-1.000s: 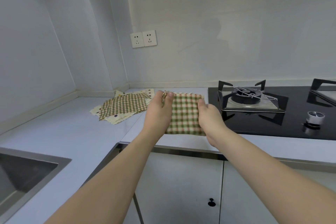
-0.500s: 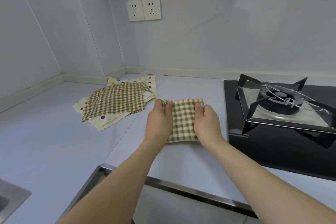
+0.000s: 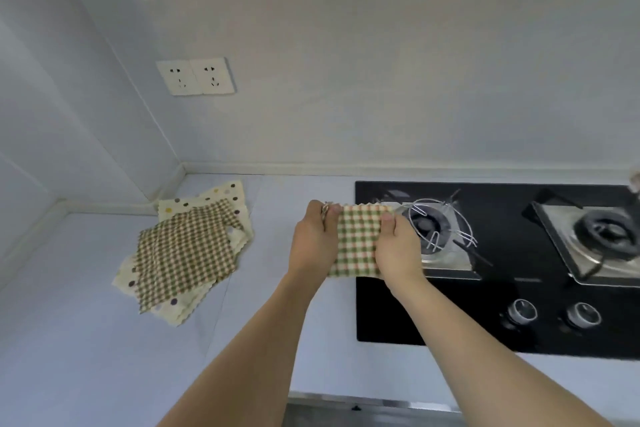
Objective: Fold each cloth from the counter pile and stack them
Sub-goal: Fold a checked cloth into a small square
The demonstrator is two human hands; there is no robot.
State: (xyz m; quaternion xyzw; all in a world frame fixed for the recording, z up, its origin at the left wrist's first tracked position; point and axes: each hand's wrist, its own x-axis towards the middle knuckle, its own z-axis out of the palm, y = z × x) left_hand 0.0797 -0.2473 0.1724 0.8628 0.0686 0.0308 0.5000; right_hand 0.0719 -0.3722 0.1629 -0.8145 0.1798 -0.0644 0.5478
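A folded green-and-cream checked cloth [image 3: 356, 243] hangs in the air above the counter, right by the left edge of the hob. My left hand [image 3: 313, 241] pinches its left edge and my right hand [image 3: 398, 248] pinches its right edge, thumbs on top. To the left, in the counter corner, lies a loose pile of cloths [image 3: 188, 250]: a brown checked one on top of cream ones with dots.
A black gas hob [image 3: 450, 308] with two burners and two knobs fills the counter's right side. The pale counter [image 3: 104, 340] runs left into the corner. A double wall socket [image 3: 195, 76] sits above the pile. The counter's front edge runs along the bottom.
The view has shifted right and pulled back, bringing more of the hob into sight. Both hands still hold the folded checked cloth, which now overlaps the hob's left edge.
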